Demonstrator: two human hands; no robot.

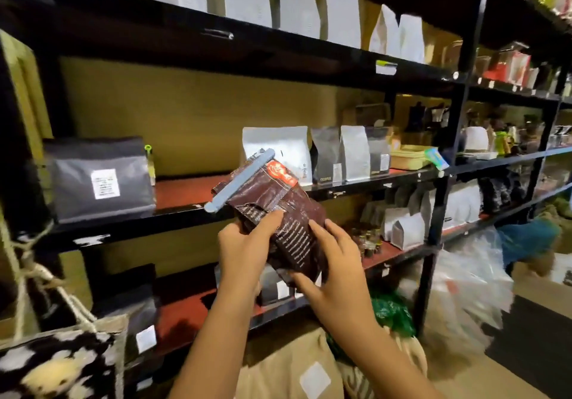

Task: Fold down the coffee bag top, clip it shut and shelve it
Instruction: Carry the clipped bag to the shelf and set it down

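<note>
While my left hand (244, 248) and right hand (332, 270) grip the brown coffee bag (284, 213) from both sides, it tilts before the shelf's front edge (185, 210). Grey clip (240, 179) spans the folded top.

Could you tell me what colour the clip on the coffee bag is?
Light grey-blue; the clip shows clearly in the head view.

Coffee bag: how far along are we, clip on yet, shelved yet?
Done: the brown coffee bag has its top folded and a grey clip across it. In hand: the left hand and right hand both hold the bag, tilted, in front of the shelves. Left: setting it down; the red shelf behind it has an open gap.
</note>
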